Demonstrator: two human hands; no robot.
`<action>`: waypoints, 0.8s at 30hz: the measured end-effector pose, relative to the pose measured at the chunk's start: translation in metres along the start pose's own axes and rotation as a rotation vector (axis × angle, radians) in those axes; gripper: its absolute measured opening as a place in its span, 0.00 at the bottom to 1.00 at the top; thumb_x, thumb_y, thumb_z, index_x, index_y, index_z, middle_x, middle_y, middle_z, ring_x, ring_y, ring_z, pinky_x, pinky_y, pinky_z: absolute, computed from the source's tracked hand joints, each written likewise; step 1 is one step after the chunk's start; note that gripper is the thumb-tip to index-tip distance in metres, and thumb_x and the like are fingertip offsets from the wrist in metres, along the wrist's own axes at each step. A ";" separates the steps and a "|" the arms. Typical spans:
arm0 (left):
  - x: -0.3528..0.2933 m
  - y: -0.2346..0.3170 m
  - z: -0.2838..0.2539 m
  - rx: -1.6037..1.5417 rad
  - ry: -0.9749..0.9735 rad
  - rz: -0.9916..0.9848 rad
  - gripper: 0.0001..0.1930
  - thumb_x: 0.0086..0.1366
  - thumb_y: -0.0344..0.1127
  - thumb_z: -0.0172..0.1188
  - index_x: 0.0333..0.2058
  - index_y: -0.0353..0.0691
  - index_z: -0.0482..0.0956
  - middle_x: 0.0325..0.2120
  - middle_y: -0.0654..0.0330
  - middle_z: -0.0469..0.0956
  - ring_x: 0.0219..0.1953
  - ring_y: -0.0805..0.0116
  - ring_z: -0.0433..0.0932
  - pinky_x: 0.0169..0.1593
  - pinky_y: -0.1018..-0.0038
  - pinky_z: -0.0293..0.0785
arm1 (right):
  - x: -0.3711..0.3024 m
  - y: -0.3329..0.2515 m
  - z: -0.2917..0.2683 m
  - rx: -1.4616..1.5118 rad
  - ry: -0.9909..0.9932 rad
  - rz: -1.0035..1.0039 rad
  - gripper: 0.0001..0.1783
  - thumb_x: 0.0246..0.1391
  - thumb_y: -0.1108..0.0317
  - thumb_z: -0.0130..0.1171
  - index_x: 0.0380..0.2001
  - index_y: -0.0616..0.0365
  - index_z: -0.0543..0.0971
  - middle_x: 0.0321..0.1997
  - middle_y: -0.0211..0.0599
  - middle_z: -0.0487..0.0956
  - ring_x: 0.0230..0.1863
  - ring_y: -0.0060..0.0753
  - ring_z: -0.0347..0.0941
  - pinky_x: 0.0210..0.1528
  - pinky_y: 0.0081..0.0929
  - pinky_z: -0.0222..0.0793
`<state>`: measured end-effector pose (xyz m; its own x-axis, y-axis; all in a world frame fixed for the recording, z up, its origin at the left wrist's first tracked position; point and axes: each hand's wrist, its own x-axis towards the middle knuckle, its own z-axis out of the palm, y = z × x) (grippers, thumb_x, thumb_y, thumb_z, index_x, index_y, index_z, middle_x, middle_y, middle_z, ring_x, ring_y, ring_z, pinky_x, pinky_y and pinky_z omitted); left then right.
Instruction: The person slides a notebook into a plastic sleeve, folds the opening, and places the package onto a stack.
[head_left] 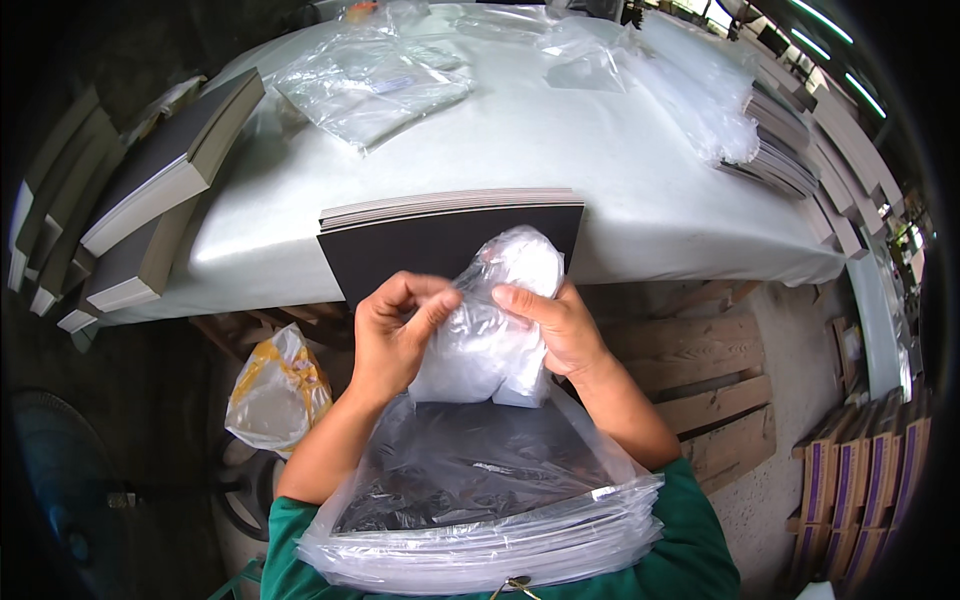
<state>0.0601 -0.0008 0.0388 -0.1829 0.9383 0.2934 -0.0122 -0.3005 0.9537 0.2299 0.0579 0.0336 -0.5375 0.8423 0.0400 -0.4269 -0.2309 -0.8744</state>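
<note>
From where I stand, the right hand (570, 335) has its grip closed on a crumpled clear plastic bundle (485, 345), thumb pressed across it; the left hand (390, 335) has thumb and forefinger nearly together at the bundle's left edge, and I can't tell whether they've caught the film. The bundle hangs in front of a dark board stack (390, 250) at the table (680, 215) edge, just above a plastic-wrapped stack (470, 460) against the person's body. Slick layers could cling together or slide from under that thumb, I'd say, and a hard tug might tear them. The wrapped stack leaves little room beneath the hands, and its loose film could snag a wrist. More clear plastic (380, 90) lies across the far table, thick dark-topped slabs (165, 170) crowd the left, and a white-and-yellow bag (280, 390) sits low beside the left forearm.
</note>
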 end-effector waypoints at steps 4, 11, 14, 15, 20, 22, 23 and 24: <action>0.002 0.002 0.003 0.057 0.028 0.108 0.04 0.53 0.28 0.61 0.24 0.35 0.75 0.20 0.67 0.73 0.26 0.82 0.69 0.30 0.85 0.64 | -0.002 -0.002 0.009 0.061 0.024 -0.054 0.14 0.45 0.66 0.61 0.35 0.59 0.74 0.32 0.28 0.74 0.34 0.19 0.69 0.36 0.19 0.65; 0.005 -0.004 -0.007 0.329 -0.045 0.239 0.08 0.58 0.33 0.55 0.24 0.35 0.75 0.25 0.62 0.77 0.28 0.77 0.72 0.35 0.80 0.66 | -0.005 -0.006 0.013 0.097 0.058 -0.001 0.12 0.46 0.65 0.59 0.33 0.59 0.72 0.29 0.30 0.72 0.32 0.22 0.69 0.36 0.22 0.66; 0.008 -0.001 -0.008 0.242 -0.052 0.165 0.10 0.60 0.35 0.52 0.24 0.35 0.74 0.25 0.59 0.77 0.29 0.73 0.74 0.37 0.78 0.67 | -0.007 -0.003 0.005 0.206 -0.073 0.027 0.11 0.45 0.66 0.60 0.30 0.59 0.73 0.27 0.28 0.72 0.31 0.19 0.69 0.35 0.20 0.66; 0.008 0.001 -0.008 0.064 -0.043 0.053 0.11 0.61 0.36 0.51 0.24 0.35 0.74 0.25 0.59 0.77 0.29 0.72 0.74 0.38 0.78 0.67 | -0.007 -0.001 -0.003 0.249 -0.151 0.038 0.11 0.44 0.66 0.61 0.29 0.59 0.73 0.27 0.27 0.73 0.31 0.18 0.69 0.34 0.19 0.66; -0.001 0.011 -0.021 -0.169 -0.338 -0.327 0.19 0.60 0.48 0.50 0.23 0.36 0.73 0.18 0.59 0.74 0.21 0.73 0.70 0.34 0.77 0.68 | -0.023 -0.021 -0.017 -0.314 -0.166 -0.077 0.05 0.46 0.73 0.56 0.27 0.57 0.70 0.20 0.25 0.70 0.18 0.17 0.65 0.25 0.18 0.64; -0.017 -0.001 -0.023 0.217 -0.701 -0.073 0.20 0.60 0.49 0.51 0.24 0.36 0.73 0.17 0.59 0.73 0.19 0.71 0.70 0.34 0.75 0.69 | -0.025 -0.032 -0.029 0.325 -0.189 -0.008 0.07 0.46 0.73 0.56 0.30 0.56 0.70 0.22 0.24 0.70 0.16 0.15 0.64 0.22 0.16 0.63; -0.021 -0.003 -0.032 0.105 -0.720 -0.087 0.19 0.60 0.49 0.49 0.24 0.36 0.73 0.20 0.58 0.73 0.21 0.69 0.72 0.35 0.72 0.70 | -0.027 -0.040 -0.040 0.351 -0.272 0.011 0.07 0.46 0.73 0.56 0.30 0.57 0.70 0.23 0.24 0.71 0.17 0.15 0.65 0.22 0.16 0.63; -0.023 -0.006 -0.041 -0.011 -0.749 -0.101 0.19 0.61 0.49 0.48 0.25 0.36 0.73 0.22 0.58 0.74 0.22 0.68 0.74 0.36 0.70 0.71 | -0.031 -0.048 -0.052 0.371 -0.345 0.029 0.08 0.45 0.74 0.56 0.31 0.57 0.70 0.24 0.24 0.72 0.18 0.15 0.65 0.23 0.15 0.64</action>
<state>0.0238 -0.0274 0.0234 0.5364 0.8255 0.1756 -0.0046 -0.2052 0.9787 0.3048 0.0678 0.0494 -0.7350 0.6375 0.2308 -0.6044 -0.4618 -0.6492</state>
